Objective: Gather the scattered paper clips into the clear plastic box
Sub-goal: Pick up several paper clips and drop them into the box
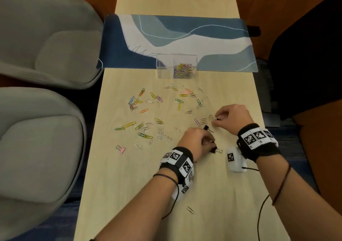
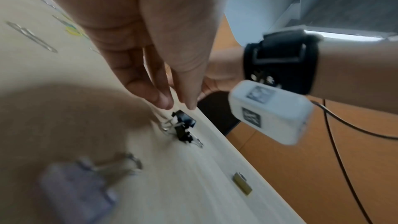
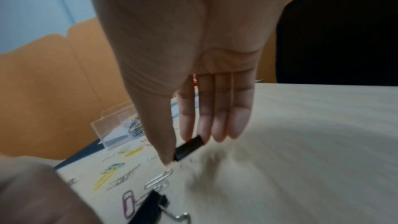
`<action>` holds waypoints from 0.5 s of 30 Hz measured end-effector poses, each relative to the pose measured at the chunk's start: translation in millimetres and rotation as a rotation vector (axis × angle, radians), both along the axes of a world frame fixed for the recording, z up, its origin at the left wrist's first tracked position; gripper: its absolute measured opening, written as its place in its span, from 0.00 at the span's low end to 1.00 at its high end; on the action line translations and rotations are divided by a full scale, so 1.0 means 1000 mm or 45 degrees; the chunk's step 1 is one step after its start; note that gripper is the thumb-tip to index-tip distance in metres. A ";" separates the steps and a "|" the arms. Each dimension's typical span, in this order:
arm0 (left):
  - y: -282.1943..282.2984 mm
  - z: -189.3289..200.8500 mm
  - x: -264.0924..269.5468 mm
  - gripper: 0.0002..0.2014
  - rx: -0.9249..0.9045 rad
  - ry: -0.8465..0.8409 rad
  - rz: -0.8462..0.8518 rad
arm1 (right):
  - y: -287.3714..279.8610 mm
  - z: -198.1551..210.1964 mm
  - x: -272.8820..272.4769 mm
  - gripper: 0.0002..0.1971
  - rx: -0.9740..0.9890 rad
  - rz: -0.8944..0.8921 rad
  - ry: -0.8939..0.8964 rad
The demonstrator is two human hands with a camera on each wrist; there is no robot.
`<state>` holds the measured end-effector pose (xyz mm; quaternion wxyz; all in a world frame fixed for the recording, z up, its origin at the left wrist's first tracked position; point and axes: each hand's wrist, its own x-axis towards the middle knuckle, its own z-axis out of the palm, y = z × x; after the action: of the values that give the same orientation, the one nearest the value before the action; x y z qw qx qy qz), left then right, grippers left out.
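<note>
A long pale wood surface (image 1: 231, 96) runs between grey chairs (image 1: 46, 37) and orange walls (image 1: 277, 9), with a blue mat (image 1: 203, 37) across it. The right hand (image 1: 232, 116) pinches a black binder clip (image 3: 189, 147); the left hand (image 1: 194, 140) curls over more binder clips (image 2: 183, 129), grip unclear.

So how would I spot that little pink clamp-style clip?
Start at the pale wooden table, then go to the near-left fringe of the scattered paper clips. The pink binder clip lies there alone: a solid folded body with wire handles, not bent wire.

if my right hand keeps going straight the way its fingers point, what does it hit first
Probably the table top: the right hand points down at it, pinching a black binder clip. Depth is unclear in these views.
</note>
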<state>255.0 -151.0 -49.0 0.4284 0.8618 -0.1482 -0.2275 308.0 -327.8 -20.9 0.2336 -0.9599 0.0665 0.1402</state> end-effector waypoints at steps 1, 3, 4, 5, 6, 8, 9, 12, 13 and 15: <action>0.005 0.001 0.001 0.07 -0.006 -0.010 0.003 | -0.006 0.001 -0.005 0.10 -0.015 -0.024 0.055; 0.021 0.003 0.002 0.06 -0.012 -0.049 0.028 | -0.012 -0.001 -0.017 0.10 -0.035 -0.053 0.156; 0.032 0.004 0.002 0.05 -0.007 -0.068 0.059 | -0.012 -0.002 -0.023 0.10 -0.038 -0.056 0.193; 0.044 0.004 0.002 0.05 0.001 -0.084 0.100 | -0.010 -0.003 -0.027 0.09 -0.041 -0.055 0.217; 0.057 0.004 0.001 0.05 0.009 -0.097 0.152 | -0.009 -0.004 -0.031 0.09 -0.047 -0.055 0.225; 0.088 0.005 -0.003 0.04 0.032 -0.141 0.301 | -0.003 -0.003 -0.033 0.09 -0.071 -0.054 0.196; 0.104 0.005 -0.005 0.04 0.044 -0.170 0.393 | 0.002 -0.002 -0.032 0.09 -0.083 -0.049 0.161; 0.153 0.001 -0.015 0.05 0.116 -0.239 0.700 | 0.022 0.001 -0.029 0.09 -0.088 -0.012 0.008; 0.168 0.000 -0.019 0.06 0.169 -0.270 0.788 | 0.031 0.001 -0.027 0.09 -0.092 0.019 -0.036; 0.191 0.000 -0.030 0.09 0.266 -0.307 0.902 | 0.047 0.000 -0.026 0.11 -0.115 0.103 -0.080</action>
<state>224.8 40.0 -49.4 0.3698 0.9192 0.1333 0.0236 281.8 -280.3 -20.9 0.1862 -0.9752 0.0267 0.1162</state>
